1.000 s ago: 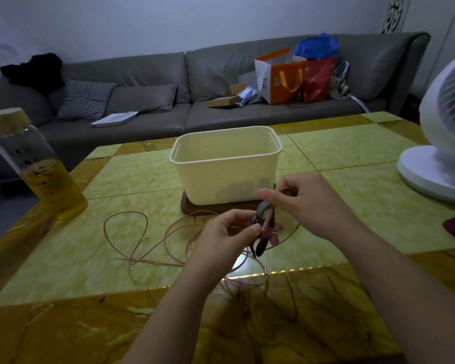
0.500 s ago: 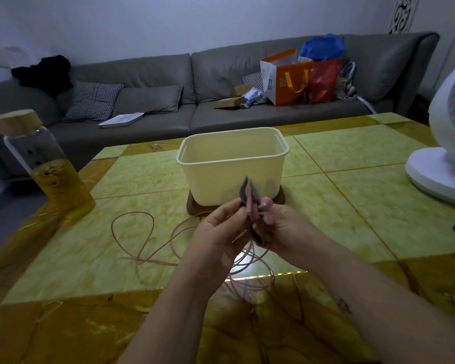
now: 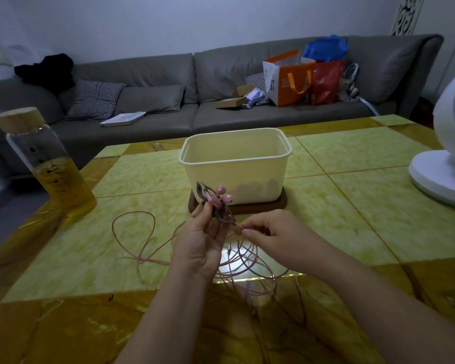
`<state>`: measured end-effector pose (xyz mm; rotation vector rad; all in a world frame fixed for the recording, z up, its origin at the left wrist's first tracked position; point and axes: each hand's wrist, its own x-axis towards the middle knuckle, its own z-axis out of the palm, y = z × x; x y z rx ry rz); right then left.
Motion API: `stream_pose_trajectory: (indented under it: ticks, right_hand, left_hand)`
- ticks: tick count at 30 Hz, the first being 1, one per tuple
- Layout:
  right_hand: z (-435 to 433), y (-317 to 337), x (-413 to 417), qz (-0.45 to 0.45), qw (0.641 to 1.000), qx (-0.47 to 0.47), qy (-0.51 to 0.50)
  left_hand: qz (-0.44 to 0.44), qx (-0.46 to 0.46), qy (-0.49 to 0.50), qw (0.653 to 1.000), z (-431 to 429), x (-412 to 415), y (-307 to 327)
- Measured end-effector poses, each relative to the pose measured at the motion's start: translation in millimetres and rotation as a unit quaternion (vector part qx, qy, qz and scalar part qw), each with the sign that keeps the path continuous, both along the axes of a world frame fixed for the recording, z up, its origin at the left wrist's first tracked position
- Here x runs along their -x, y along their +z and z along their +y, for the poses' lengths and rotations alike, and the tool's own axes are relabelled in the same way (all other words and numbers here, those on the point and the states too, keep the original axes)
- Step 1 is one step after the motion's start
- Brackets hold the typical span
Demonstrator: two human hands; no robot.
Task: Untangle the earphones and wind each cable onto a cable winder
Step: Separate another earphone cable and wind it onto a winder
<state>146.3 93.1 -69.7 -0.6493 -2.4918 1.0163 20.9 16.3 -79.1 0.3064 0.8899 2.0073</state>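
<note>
I see both hands raised just above the table, in front of its near edge and about midway along it. My view has the left hand palm up, its fingers and thumb curled round a dark grey piece that I take for the cable winder, with the two pink earbuds standing out above the fingertips. The right hand sits just beside it, thumb and forefinger pinching the thin pink cable where it leaves the winder. From there the cable falls to the table in loose, overlapping loops beneath the hands, crossing onto the amber border at the near edge, and one wide loop lies out toward the left edge. Behind the hands, near the table's middle, a cream tub stands on a dark wooden board; I cannot make out the dim shapes inside it. A glass bottle with a wooden cap, part full of amber liquid, stands at the left edge, and a white fan at the right edge. Beyond the far edge runs a grey sofa bearing a checked cushion and an orange bag.
</note>
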Motion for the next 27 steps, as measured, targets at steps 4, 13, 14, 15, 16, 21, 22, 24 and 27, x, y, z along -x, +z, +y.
stream_pose_trajectory:
  ticks: [4, 13, 14, 15, 16, 21, 22, 24, 27]
  right_hand:
    - [3.7, 18.5, -8.0, 0.038, 0.998, -0.047, -0.025]
    - [36.4, 32.3, -30.2, 0.138, 0.979, -0.008, -0.150]
    - [36.6, 31.3, -30.2, 0.140, 0.979, -0.002, -0.148]
    - [36.7, 30.3, -29.8, 0.142, 0.979, 0.007, -0.146]
    - [37.9, 28.4, -29.2, 0.147, 0.978, 0.020, -0.147]
    - [40.8, 7.8, -21.3, 0.146, 0.958, 0.200, -0.148]
    - [38.2, 0.8, -16.9, 0.136, 0.950, 0.248, -0.129]
    - [28.9, -11.7, -6.4, 0.128, 0.928, 0.337, -0.096]
    - [14.8, -19.2, 5.9, 0.107, 0.928, 0.346, -0.083]
  left_hand:
    - [0.200, 0.077, 0.014, 0.977, -0.5, -3.4, -4.0]
    - [0.422, 0.111, -0.156, 0.886, -9.3, -18.3, 2.5]
    - [0.426, 0.108, -0.164, 0.883, -10.3, -17.8, 2.9]
    - [0.425, 0.103, -0.171, 0.883, -11.4, -17.7, 3.8]
    - [0.422, 0.098, -0.176, 0.884, -11.9, -17.0, 4.7]
    - [0.360, 0.037, -0.206, 0.909, -13.0, -17.8, 8.4]
    - [0.322, 0.022, -0.201, 0.925, -12.6, -17.8, 8.6]
    - [0.226, 0.014, -0.172, 0.959, -10.7, -16.7, 8.7]
    - [0.103, 0.014, -0.130, 0.986, -7.5, -11.1, 7.3]
